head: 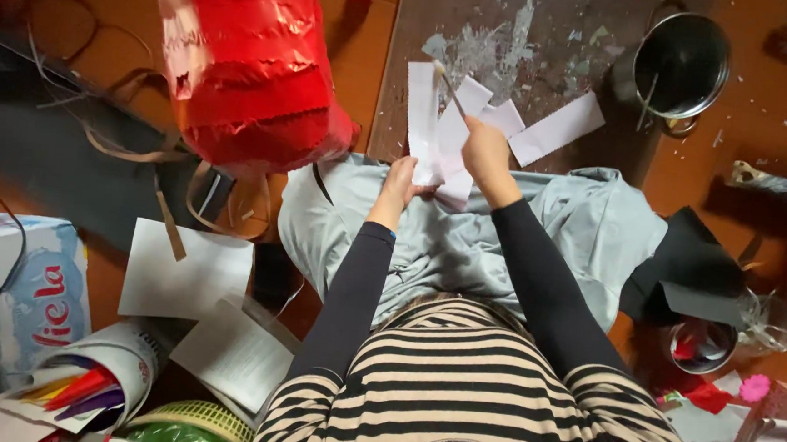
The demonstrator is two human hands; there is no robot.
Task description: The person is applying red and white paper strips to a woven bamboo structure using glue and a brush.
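Observation:
My right hand grips a thin paintbrush whose tip rests on a white paper strip. My left hand presses down the near end of that strip. More white paper strips lie fanned out beside it on a dark, glue-smeared board. A grey cloth covers my lap beneath both hands. A large red fringed object hangs to the left, apart from my hands.
A metal pot stands at the far right of the board. White sheets, a container of coloured pencils and a tape roll lie lower left. Black paper and a small tin sit to the right.

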